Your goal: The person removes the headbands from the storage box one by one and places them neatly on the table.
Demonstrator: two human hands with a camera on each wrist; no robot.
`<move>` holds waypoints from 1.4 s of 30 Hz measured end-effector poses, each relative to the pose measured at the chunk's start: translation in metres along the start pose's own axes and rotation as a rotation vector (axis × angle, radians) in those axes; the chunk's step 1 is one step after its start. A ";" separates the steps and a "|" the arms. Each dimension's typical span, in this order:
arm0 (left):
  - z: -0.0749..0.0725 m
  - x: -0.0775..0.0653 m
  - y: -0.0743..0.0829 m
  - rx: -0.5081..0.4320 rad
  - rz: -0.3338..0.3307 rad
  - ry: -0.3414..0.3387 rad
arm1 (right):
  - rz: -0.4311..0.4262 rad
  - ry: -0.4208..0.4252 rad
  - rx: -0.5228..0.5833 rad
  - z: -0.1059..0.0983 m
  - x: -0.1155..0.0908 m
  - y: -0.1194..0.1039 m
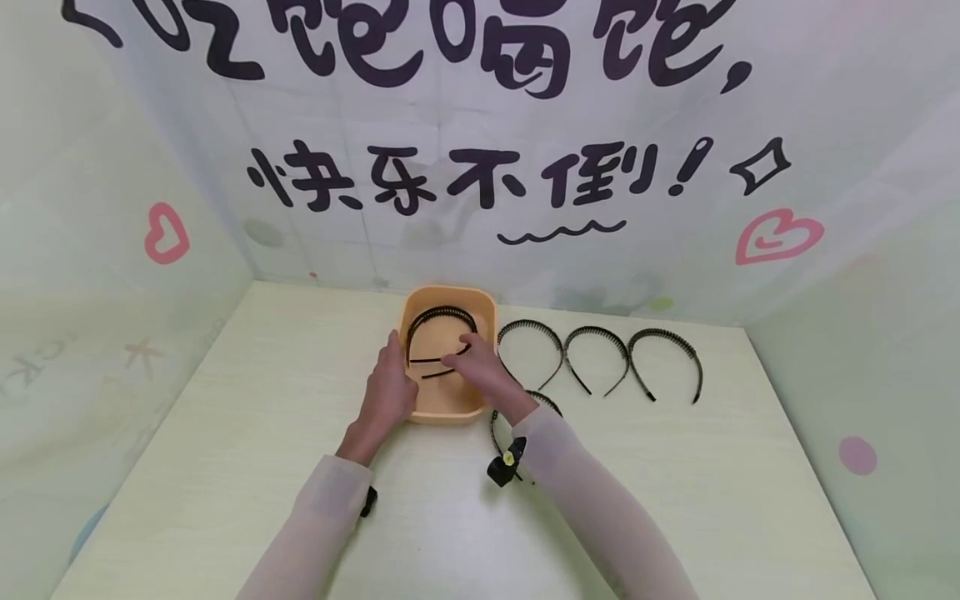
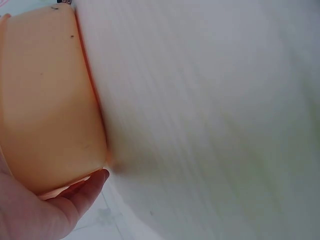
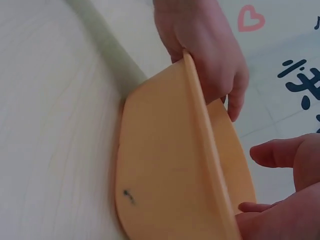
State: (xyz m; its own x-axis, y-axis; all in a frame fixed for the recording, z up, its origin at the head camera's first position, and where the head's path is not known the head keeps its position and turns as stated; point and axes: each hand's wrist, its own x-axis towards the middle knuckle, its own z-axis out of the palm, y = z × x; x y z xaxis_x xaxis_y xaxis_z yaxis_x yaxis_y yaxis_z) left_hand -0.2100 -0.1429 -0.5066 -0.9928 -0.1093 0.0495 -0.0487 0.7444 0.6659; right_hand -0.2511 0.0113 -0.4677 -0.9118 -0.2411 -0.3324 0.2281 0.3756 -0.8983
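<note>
The orange tub (image 1: 447,417) stands flat on the pale table (image 1: 225,433), close to the back wall (image 1: 442,242) and in front of the person, a spot that both hands can probably reach with ease. The left hand (image 1: 392,379) grips the tub's left side, with part of the hand over the rim, seemingly to steady it against any nudge from inside. The right hand (image 1: 483,362) comes over the opposite rim; in the right wrist view its thumb and a finger stand apart with nothing pinched between them, a spread that would suit handling a thin hoop. Its fingertips are beside the right part of the black headbands (image 1: 442,312) inside the tub; whether they touch is hard to tell. These appear to overlap, their arches towards the back wall and their ends towards the person, perhaps because nested curves take up little room. Three more headbands (image 1: 597,331) lie in a row on the table to the right of the tub, arches also away from the person, likely spaced so that each can be picked out singly. Another headband (image 1: 550,401) lies nearer the person, partly hidden under the right wrist.
</note>
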 end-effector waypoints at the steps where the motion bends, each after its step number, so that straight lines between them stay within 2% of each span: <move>1: 0.000 0.000 0.000 0.002 0.003 0.002 | -0.014 0.014 0.001 0.001 0.000 0.000; 5: -0.002 0.002 0.000 0.003 0.004 0.011 | -0.039 0.073 0.080 0.002 0.002 0.002; 8: -0.002 0.003 0.000 0.002 -0.002 0.016 | -0.055 0.080 0.233 0.001 0.004 0.002; 13: -0.003 0.004 0.001 0.012 -0.005 0.026 | -0.059 0.008 0.493 -0.003 0.006 0.001; 23: -0.004 0.005 -0.003 0.011 -0.005 0.035 | 0.017 -0.092 0.665 -0.010 0.014 0.004; 27: -0.004 0.004 -0.004 0.004 0.000 0.039 | 0.020 -0.090 0.669 -0.010 0.014 0.003; 33: -0.003 0.002 -0.002 -0.009 0.002 0.029 | 0.018 -0.039 0.616 -0.007 0.012 0.002; 42: -0.002 0.002 0.000 -0.011 0.002 0.021 | -0.026 0.126 0.557 0.000 0.007 0.002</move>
State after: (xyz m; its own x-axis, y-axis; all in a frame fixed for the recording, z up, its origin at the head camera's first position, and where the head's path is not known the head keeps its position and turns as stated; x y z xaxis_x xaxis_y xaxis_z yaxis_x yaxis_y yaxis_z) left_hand -0.2122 -0.1443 -0.5049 -0.9903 -0.1220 0.0668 -0.0454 0.7375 0.6738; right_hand -0.2571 0.0102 -0.4715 -0.9454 -0.1227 -0.3018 0.3194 -0.1653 -0.9331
